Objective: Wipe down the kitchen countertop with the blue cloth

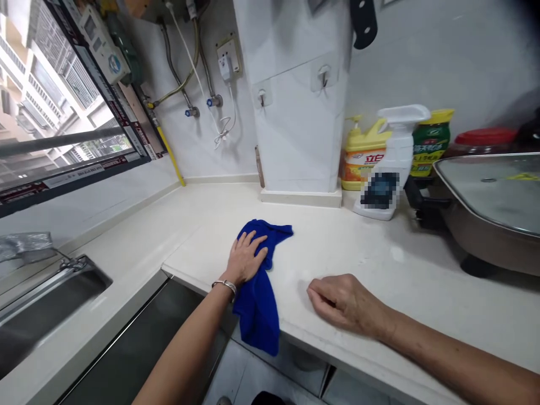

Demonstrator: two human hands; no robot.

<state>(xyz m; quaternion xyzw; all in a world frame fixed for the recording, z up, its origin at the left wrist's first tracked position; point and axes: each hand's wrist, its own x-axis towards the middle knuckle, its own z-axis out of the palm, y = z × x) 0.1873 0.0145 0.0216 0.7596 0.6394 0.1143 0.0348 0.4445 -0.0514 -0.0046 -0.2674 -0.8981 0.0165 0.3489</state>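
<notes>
My left hand point(246, 257) lies flat on a blue cloth point(258, 306), fingers spread and pressing it against the white countertop point(320, 242). Part of the cloth bunches beyond my fingers, and its lower end hangs over the counter's front edge. A silver bracelet point(225, 286) circles my left wrist. Farther right, my right hand point(340, 301) rests on the countertop as a loose fist, its fingers curled in and nothing visible in them. It is apart from the cloth.
A white spray bottle point(405, 140), a yellow detergent jug point(352, 149) and a green-yellow pouch point(431, 140) stand along the back wall. An electric pan point(481, 214) with a glass lid sits right. At left is a sink point(37, 320). A pillar point(299, 135) juts forward.
</notes>
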